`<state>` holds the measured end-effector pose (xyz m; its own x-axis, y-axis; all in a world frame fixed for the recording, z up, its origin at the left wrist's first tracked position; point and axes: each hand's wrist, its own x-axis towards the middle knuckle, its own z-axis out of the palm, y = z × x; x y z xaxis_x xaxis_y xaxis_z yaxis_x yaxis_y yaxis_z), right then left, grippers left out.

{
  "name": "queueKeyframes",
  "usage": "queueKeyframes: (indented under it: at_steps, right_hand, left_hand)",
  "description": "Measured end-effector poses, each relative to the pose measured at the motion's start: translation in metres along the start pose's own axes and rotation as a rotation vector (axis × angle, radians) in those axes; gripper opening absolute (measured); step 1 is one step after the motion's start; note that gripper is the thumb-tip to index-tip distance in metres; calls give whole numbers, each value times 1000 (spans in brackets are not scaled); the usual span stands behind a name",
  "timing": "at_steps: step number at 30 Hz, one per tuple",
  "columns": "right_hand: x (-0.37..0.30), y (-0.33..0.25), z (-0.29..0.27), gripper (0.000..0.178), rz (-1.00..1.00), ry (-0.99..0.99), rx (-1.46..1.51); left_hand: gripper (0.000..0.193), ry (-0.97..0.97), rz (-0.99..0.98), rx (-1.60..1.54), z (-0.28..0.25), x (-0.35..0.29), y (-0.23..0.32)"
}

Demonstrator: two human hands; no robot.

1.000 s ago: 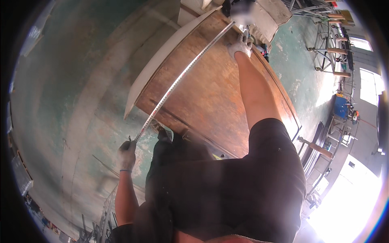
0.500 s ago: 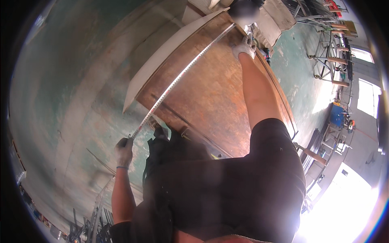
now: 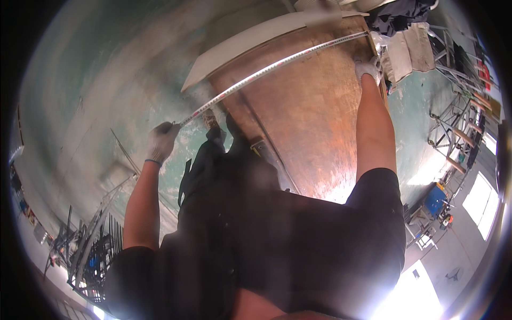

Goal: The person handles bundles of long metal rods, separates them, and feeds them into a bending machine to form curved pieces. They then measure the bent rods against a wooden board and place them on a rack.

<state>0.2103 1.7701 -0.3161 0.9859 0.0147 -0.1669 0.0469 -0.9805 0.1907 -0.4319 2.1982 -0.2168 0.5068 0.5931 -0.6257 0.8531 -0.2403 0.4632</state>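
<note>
A white steel tape measure point(image 3: 256, 76) stretches diagonally over a large brown wooden panel point(image 3: 304, 106). My left hand point(image 3: 162, 141), in a pale knit glove with dark fingertips, is closed on the tape's near left end, out past the panel's edge. The tape's far end meets the panel's top right corner, beside a pale shape I cannot make out. My right hand point(image 3: 367, 70), also gloved, lies at the panel's right edge with its fingers bent over it. Both arms are stretched out.
A long pale board point(image 3: 234, 50) lines the panel's far left side. Dark cloth point(image 3: 402, 17) and beige padding point(image 3: 408, 53) lie beyond the far right corner. Metal racks with rollers point(image 3: 456, 133) stand at right, dark rods point(image 3: 96, 245) at lower left, a blue machine point(image 3: 435, 200) farther right.
The view has turned, so the panel and right hand sit farther right. My left hand appears higher, still on the tape, which now slopes less steeply and bows slightly.
</note>
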Motion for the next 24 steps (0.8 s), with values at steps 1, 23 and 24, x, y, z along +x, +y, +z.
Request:
queueKeyframes:
  at_steps: [1, 23, 24]
  right_hand:
    - [-1, 0, 4, 118, 1, 12, 11]
    - [-10, 32, -9, 85, -87, 139, 120]
    - [-15, 45, -9, 79, -83, 140, 154]
  left_hand:
    - [44, 12, 5, -1, 1, 1, -3]
    - [42, -225, -56, -217, 27, 6, 47]
    - [41, -224, -25, -249, 33, 7, 54]
